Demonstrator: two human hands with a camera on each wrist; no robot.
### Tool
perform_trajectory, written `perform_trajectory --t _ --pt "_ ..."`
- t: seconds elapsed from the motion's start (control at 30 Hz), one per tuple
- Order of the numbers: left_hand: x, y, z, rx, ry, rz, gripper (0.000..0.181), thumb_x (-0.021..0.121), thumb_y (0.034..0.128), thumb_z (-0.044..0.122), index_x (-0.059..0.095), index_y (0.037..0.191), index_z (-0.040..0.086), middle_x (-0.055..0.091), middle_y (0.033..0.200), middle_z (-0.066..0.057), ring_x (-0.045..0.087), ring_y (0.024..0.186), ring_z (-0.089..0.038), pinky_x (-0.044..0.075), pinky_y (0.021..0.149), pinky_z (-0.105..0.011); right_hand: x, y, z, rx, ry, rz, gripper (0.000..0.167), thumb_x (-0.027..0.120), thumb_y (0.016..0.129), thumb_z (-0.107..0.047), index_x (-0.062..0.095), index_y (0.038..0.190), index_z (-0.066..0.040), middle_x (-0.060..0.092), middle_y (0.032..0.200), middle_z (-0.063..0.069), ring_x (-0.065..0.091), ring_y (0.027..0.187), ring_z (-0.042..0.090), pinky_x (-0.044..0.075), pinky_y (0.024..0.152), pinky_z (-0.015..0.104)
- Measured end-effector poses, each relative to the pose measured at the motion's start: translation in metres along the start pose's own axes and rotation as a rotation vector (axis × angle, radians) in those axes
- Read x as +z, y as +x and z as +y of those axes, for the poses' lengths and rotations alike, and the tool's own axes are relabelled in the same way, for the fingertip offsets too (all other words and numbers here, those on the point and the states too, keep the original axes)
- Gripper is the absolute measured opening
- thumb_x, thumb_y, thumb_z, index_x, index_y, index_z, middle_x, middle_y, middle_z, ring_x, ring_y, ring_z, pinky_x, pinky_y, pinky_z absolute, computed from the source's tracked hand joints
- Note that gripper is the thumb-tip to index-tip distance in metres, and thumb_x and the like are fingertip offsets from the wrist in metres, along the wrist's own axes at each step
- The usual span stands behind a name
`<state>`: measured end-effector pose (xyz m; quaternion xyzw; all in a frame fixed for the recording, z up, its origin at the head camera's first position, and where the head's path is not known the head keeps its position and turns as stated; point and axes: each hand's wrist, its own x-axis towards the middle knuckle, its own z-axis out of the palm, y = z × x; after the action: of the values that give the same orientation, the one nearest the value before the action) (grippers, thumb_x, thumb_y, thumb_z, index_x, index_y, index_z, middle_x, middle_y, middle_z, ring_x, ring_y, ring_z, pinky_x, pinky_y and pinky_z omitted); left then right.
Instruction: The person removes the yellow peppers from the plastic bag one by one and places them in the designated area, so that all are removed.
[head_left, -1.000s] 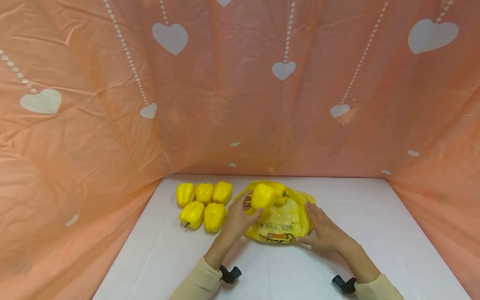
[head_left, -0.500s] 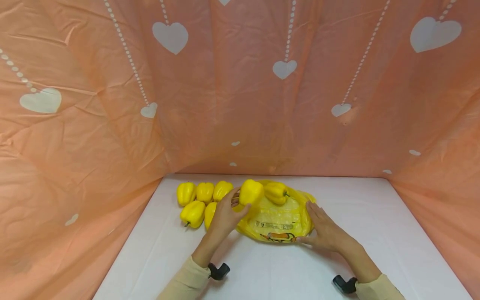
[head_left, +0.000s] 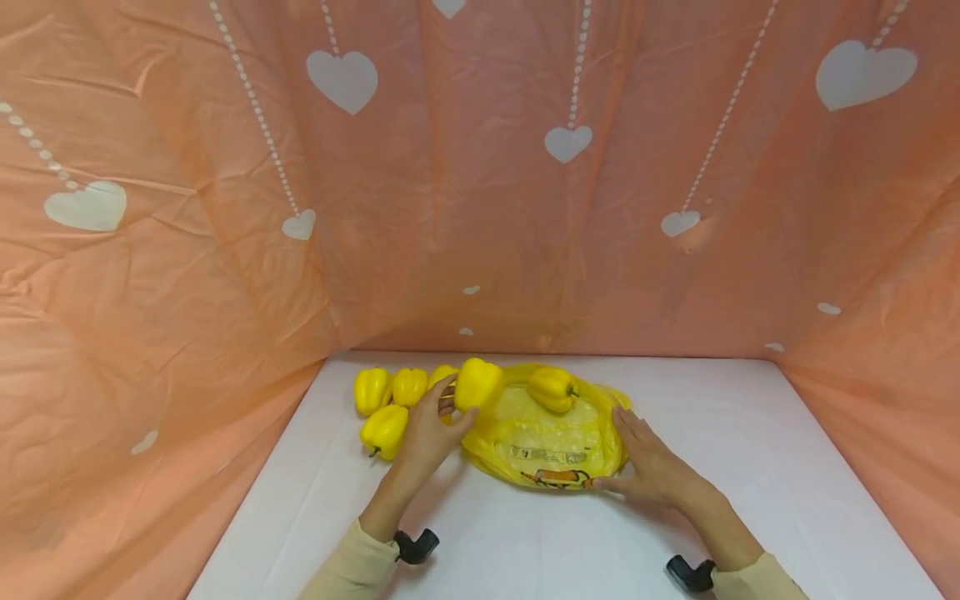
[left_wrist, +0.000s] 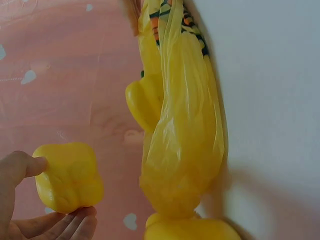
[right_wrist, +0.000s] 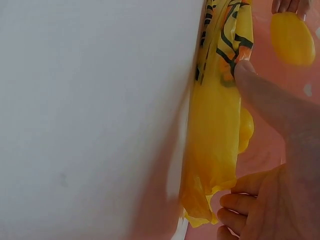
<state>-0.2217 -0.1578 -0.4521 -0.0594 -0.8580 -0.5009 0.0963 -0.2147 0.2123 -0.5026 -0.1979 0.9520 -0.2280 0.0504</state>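
Note:
In the head view my left hand [head_left: 427,429] grips a yellow bell pepper [head_left: 478,384] between thumb and fingers, raised just left of a yellow plastic bag [head_left: 543,437]. The left wrist view shows that held pepper [left_wrist: 69,177] from its blunt end, apart from the bag [left_wrist: 182,130]. Another bell pepper [head_left: 552,389] lies at the back of the bag's open mouth. My right hand [head_left: 656,462] rests at the bag's right edge, thumb and fingers spread. Up close in the right wrist view, its thumb touches the printed side of the bag [right_wrist: 215,115].
Several more yellow bell peppers [head_left: 384,431] stand grouped on the white table [head_left: 712,400] at the left, partly behind my left hand. A peach curtain with white hearts [head_left: 480,208] hangs behind and at both sides.
My left hand has moved left with the bell pepper, from over the bag to beside the group of peppers, now covering part of it. My right hand has stayed at the bag's edge.

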Motion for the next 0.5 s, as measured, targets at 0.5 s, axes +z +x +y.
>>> perform_trajectory --t 0.5 --pt "-0.033 -0.002 -0.010 -0.016 0.050 0.051 0.070 0.082 0.0966 0.016 0.049 0.156 -0.002 0.061 0.147 -0.025 0.068 0.125 -0.040 0.056 0.106 -0.053 0.002 0.002 0.001 0.010 0.000 0.006 0.125 0.083 0.086 -0.063 0.021 0.165 0.011 0.017 0.173 0.032 0.020 0.158 0.055 0.022 0.126 0.067"
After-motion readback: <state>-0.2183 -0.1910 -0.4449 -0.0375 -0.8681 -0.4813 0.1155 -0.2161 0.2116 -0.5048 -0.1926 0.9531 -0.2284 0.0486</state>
